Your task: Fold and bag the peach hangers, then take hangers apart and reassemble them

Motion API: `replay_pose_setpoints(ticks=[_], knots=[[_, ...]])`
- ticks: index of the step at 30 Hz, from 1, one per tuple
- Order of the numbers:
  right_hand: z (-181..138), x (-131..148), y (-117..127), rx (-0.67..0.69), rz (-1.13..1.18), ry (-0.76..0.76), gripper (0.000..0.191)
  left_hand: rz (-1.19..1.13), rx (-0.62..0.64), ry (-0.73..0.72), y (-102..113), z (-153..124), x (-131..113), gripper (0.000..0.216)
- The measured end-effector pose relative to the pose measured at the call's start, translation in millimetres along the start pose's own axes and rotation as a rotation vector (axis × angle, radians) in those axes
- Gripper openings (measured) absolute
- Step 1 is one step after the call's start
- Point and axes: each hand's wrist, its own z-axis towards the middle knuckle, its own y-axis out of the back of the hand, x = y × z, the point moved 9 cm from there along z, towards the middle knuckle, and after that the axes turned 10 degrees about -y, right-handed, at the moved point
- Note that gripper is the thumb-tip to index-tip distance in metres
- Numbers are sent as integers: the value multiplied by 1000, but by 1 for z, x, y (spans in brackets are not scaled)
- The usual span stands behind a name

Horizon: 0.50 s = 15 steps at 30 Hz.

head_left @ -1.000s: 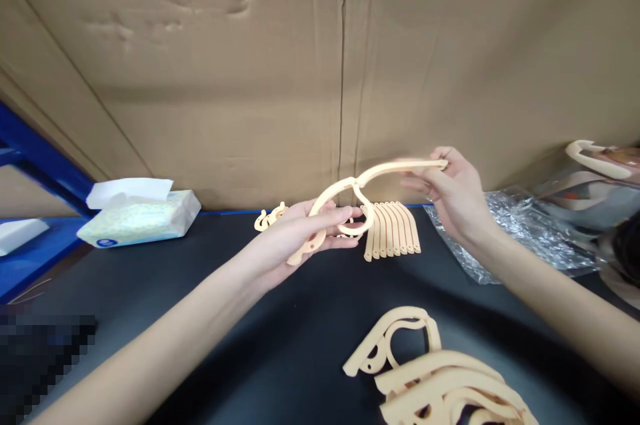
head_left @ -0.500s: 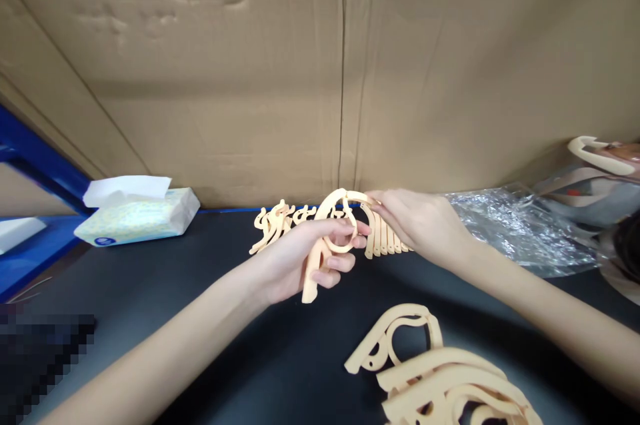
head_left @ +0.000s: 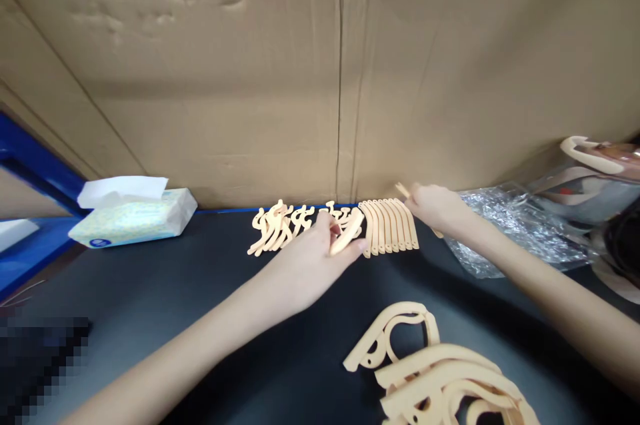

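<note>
My left hand is closed around a beige plastic folding hanger piece, seen as a short curved bar between thumb and fingers. The rest of that piece is hidden by the hand. To the right, my right hand grips a thin beige hanger arm, whose ends stick out above and below the fingers. Between the hands lies a neat row of curved hanger arms. Several small hanger hooks lie in a loose group left of and behind my left hand.
Folded hangers are piled at the front right on the black table. A tissue pack sits at the back left. Crumpled clear plastic lies at the right. A cardboard wall closes off the back.
My hands have moved apart. My right hand went right and now holds a thin hanger arm near the row. My left hand turned over, with its hanger piece now mostly covered.
</note>
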Motion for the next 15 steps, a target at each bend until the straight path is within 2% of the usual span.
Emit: replay_pose_setpoints(ticks=[4, 8, 15], knots=[[9, -18, -14, 13, -40, -88, 27, 8, -10, 30, 8, 4, 7, 56], [13, -23, -24, 52, -53, -100, 27, -36, 18, 22, 2, 6, 15, 56], [11, -17, -19, 192, 27, -16, 28, -73, 13, 32, 2, 7, 17, 54]])
